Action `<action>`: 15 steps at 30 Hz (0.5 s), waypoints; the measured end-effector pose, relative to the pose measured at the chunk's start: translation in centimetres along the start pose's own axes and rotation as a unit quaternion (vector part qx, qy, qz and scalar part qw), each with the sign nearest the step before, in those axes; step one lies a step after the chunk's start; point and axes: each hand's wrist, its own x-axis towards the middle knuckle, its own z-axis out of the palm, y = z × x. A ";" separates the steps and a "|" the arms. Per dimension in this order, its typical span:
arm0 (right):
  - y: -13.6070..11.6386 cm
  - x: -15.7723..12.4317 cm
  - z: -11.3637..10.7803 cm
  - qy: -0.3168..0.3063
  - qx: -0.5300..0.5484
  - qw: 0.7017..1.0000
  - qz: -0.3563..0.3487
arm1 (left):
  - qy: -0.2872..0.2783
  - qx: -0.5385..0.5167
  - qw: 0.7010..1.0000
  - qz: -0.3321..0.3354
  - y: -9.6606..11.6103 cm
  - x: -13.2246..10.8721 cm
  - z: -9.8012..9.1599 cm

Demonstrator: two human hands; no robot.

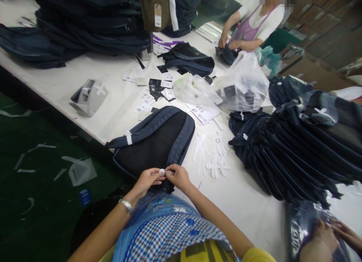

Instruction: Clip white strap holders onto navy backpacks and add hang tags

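A navy backpack (158, 141) lies on the table with its black back panel and straps facing up. A white strip (128, 137) is wrapped round its far-left strap. At the near end of the bag, my left hand (151, 178) pinches a small white strip (162, 172) between thumb and fingers. Touching the same strip from the other side, my right hand (178, 176) has its fingertips pressed together. The fingers hide most of the strip and the strap under it. Several loose white strips (210, 156) lie to the right of the bag.
Stacked navy backpacks (296, 141) stand on the right, more (93, 24) at the back left. Tags (158, 86), plastic bags (243, 84) and a grey tape dispenser (89, 97) lie about. A co-worker (249, 24) handles a bag behind; another person's hands (325, 231) work at lower right.
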 end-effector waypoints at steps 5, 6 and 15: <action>-0.7 0.5 -0.7 -0.033 -0.022 0.999 0.022 | 0.004 -0.011 1.000 -0.005 0.3 0.0 0.0; -0.8 0.6 -0.8 -0.035 -0.024 0.999 0.026 | 0.008 -0.011 1.000 -0.006 0.3 0.0 0.1; -0.7 0.3 -0.4 -0.038 0.070 0.996 0.046 | 0.030 0.019 0.999 0.038 -0.7 -0.4 0.4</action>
